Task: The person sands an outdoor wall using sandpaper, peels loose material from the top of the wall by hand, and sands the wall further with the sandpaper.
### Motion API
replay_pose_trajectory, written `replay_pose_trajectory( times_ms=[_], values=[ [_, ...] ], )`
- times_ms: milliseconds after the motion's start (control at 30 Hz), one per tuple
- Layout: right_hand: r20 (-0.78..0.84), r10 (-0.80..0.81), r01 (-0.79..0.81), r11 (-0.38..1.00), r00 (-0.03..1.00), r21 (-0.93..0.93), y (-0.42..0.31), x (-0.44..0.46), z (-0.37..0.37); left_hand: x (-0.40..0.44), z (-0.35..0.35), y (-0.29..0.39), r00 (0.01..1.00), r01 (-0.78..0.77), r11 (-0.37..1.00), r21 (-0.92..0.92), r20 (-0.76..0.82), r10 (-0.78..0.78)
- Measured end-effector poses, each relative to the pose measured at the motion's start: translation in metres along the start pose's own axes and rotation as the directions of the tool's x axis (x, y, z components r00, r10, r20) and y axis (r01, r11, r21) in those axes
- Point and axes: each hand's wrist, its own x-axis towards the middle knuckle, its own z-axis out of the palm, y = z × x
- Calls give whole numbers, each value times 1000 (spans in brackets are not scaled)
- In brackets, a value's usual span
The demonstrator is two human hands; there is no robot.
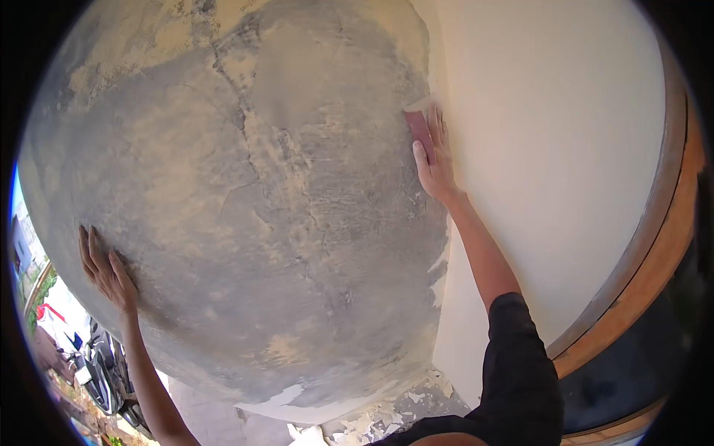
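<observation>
My right hand (437, 160) grips a piece of reddish-brown sandpaper (419, 134) and presses it to the wall near the inner corner. The thumb lies along its front, and a pale edge shows at the top. Grey patches, beige areas and a long crack mark the wall (223, 186). Low on the left side, my left hand (108, 271) rests flat against the same wall, its fingers stretched out and nothing in it.
A smooth cream wall (550, 149) meets the grey one at the right corner. Beyond it curves a brown wooden frame (647, 275) beside dark glass. Peeled paint flakes (401, 412) lie at the wall's foot. A motorcycle (104, 379) stands outside at the lower left.
</observation>
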Motion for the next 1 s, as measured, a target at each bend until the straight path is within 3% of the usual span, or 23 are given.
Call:
replay_pose_trajectory(
  times_ms=[67,200,333,400,467,500,567,633,700,800,900,1000],
  values=[
    [-140,-73,76,997,987,14,11,72,-2,4,0,0,1000,0,1000,2,-2,0],
    [-148,29,-16,996,989,89,12,107,-7,3,-2,-1,1000,-2,1000,10,13,1],
    [-35,101,-95,986,994,139,-7,-24,-5,2,1,1,1000,-1,1000,-6,-8,1],
    [109,28,-26,999,994,-24,11,-113,7,0,-2,4,1000,15,1000,1,9,-15],
    [143,29,-23,999,989,-45,12,-113,3,0,-5,4,1000,7,1000,13,26,-7],
    [153,35,-26,998,988,-59,13,-108,-1,1,-2,3,1000,-1,1000,21,16,1],
    [10,51,-52,996,999,70,0,-27,-12,4,2,6,1000,-6,1000,29,-11,7],
    [-98,4,-3,1000,995,5,7,41,-9,4,-1,8,1000,-22,999,32,-15,22],
    [-160,9,1,998,987,60,12,66,-7,3,-3,7,999,-43,998,44,4,43],
    [-98,68,-58,993,993,102,7,62,-16,1,3,2,997,-72,996,50,0,72],
    [-51,30,-32,999,998,-27,12,52,-11,4,7,1,995,-92,994,55,-28,94],
    [82,87,-90,995,993,45,1,-7,-15,3,5,4,996,-86,994,69,-32,88]
  ],
)
